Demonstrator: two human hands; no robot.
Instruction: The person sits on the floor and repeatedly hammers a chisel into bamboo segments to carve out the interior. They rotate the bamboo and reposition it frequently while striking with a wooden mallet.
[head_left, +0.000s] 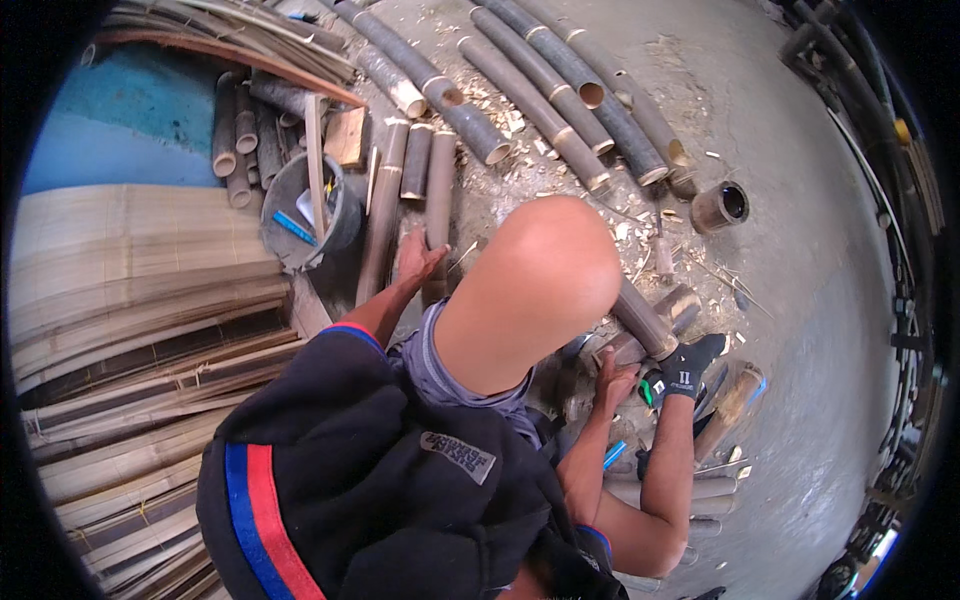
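Note:
My left hand [417,257] is closed around the lower part of a brown bamboo tube [439,185], one of several lying side by side to the left of my raised knee. Its fingertips are partly hidden by the tube. On the other side of the knee, my right hand [615,380] is low, its fingers curled against a short brown bamboo piece [628,349]. How firmly it grips is hard to make out. A green and black object [650,388] is beside that hand, against my foot in a dark sock [690,365]. Another bamboo tube [642,318] slants down to the foot.
A grey bucket [345,235] with tools stands at left, beside stacked bamboo slats [140,240]. Long bamboo poles [540,75] lie ahead among wood chips. A short wide bamboo cup [719,207] is at right. A wooden mallet-like piece [728,405] lies beyond my foot.

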